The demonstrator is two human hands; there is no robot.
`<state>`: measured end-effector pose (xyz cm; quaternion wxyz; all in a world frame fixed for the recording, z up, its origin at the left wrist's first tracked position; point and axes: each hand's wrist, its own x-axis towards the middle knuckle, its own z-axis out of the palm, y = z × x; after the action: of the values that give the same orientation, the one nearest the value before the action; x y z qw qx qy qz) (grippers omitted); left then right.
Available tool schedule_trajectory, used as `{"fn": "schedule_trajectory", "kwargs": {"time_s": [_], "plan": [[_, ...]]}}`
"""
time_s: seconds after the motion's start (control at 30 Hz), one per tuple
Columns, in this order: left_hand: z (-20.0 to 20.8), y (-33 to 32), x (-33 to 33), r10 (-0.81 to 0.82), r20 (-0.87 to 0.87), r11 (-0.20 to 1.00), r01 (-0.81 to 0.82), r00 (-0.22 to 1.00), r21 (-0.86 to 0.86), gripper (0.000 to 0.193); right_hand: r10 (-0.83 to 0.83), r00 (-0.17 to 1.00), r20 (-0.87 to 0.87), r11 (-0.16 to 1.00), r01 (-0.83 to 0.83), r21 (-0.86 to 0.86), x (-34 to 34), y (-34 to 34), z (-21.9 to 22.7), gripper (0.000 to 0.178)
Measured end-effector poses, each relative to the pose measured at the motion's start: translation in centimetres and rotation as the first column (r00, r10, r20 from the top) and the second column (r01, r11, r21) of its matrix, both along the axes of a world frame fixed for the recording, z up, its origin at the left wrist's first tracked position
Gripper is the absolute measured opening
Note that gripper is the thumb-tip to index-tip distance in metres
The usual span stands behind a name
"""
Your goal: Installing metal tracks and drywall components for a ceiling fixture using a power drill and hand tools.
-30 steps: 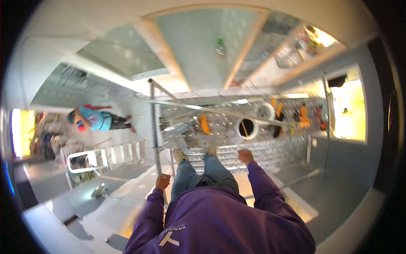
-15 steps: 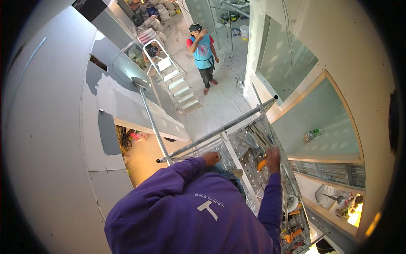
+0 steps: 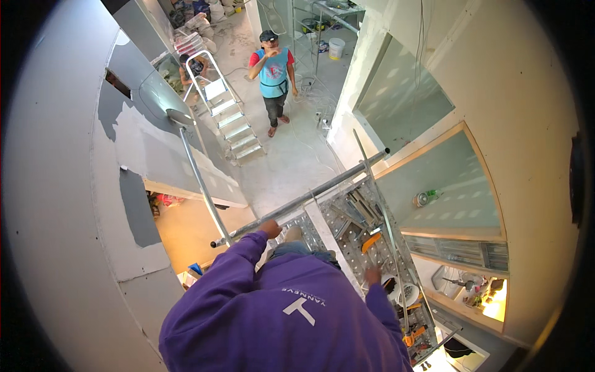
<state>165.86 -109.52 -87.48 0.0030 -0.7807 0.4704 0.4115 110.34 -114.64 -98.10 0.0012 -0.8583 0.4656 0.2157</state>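
My left hand (image 3: 271, 228) is closed, its fingers curled, right beside the grey scaffold rail (image 3: 310, 196). The frames do not show what is in it or whether it touches the rail. My right hand (image 3: 373, 274) is blurred above the perforated metal platform (image 3: 347, 248), next to a white bucket (image 3: 409, 294) and a round container with dark contents (image 3: 390, 286); its fingers cannot be made out. Beyond it lie an orange-handled tool (image 3: 371, 242) and several metal strips (image 3: 357, 211). A long pale board (image 3: 326, 232) runs along the platform to its left.
On the floor below, a person in a blue vest (image 3: 274, 80) stands by a stepladder (image 3: 228, 118); another person (image 3: 193, 69) crouches behind it. Upright scaffold poles (image 3: 204, 186) flank the rail. An orange tool (image 3: 411, 338) lies near the platform's right side. Plasterboard walls (image 3: 68, 186) rise alongside.
My left hand has come closer to the rail, leftward along it. My right hand has drawn back from beside the metal strips towards the containers. The whole view has shifted a little.
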Motion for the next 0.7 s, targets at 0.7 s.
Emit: {"fn": "schedule_trajectory", "kwargs": {"time_s": [0.7], "plan": [[-13.5,-14.4,2.9,-0.374,-0.503,0.925,0.277,0.779,-0.259,0.016,-0.606,0.596,0.527,0.755,0.64,0.144,7.5,15.7,16.5,0.024]]}}
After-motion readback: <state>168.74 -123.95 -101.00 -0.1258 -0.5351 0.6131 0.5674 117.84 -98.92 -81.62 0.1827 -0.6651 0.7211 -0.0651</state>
